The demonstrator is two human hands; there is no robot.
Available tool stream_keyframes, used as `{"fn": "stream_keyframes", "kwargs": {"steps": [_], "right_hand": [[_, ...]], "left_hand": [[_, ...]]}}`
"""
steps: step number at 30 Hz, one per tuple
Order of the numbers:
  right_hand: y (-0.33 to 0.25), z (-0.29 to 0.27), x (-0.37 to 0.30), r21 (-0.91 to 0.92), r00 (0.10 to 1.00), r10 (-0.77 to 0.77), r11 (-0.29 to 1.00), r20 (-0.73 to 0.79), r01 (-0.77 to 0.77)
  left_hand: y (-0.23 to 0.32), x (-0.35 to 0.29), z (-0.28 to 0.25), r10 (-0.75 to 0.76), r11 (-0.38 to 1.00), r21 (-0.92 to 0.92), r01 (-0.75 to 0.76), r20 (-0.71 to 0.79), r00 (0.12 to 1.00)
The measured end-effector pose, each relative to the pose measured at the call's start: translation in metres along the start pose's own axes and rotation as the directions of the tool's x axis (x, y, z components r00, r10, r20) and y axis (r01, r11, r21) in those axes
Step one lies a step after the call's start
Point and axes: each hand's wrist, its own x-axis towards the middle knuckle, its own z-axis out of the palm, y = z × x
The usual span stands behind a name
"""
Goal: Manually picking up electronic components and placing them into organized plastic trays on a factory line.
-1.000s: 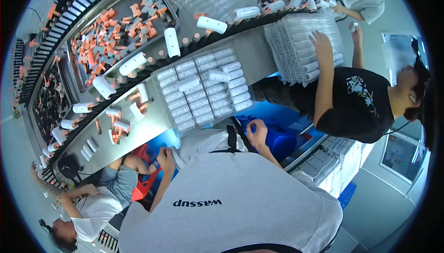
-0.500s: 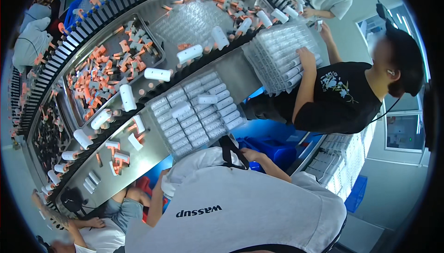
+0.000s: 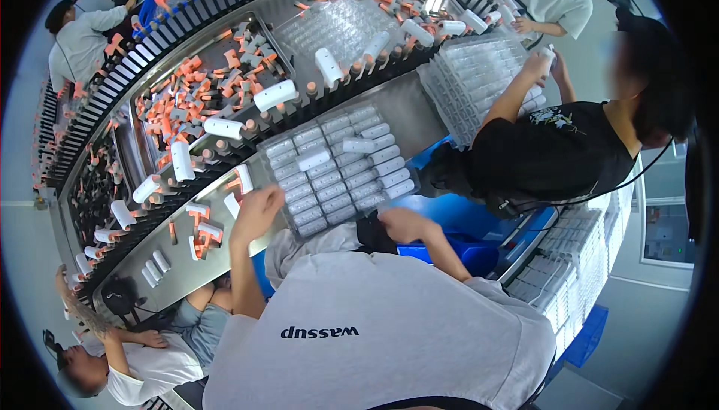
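Head view: left hand (image 3: pixel 258 213) half-curled, just beside the tray (image 3: pixel 289 220) of white cases (image 3: pixel 394 178); right hand (image 3: pixel 407 223) curled by its near edge. I cannot tell if either grips anything. Tray on bench (image 3: pixel 404 103), 2 cases atop.

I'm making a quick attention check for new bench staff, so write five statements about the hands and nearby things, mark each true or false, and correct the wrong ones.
1. Two white pieces lie on top of the filled tray. True.
2. The left hand is at the right edge of the filled tray. False: it is by the tray's left edge.
3. The right hand appears below the filled tray in the picture. True.
4. The stack of clear trays stands to the left of the filled tray. False: it stands to the right.
5. The bin beside the right forearm is yellow. False: it is blue.
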Motion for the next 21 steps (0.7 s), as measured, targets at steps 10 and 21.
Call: {"fn": "stream_keyframes", "kwargs": {"steps": [10,21], "right_hand": [[0.0,-0.032,0.118,-0.082,0.493,-0.133,0.989,-0.86,0.125],[0.001,-0.016,0.106,-0.104,0.442,-0.154,0.985,-0.884,0.135]], "left_hand": [[0.016,0.103,0.094,0.42,0.851,0.427,-0.308,-0.2,0.885],[0.008,0.096,0.117,0.433,0.9,0.254,-0.354,-0.436,0.789]]}}
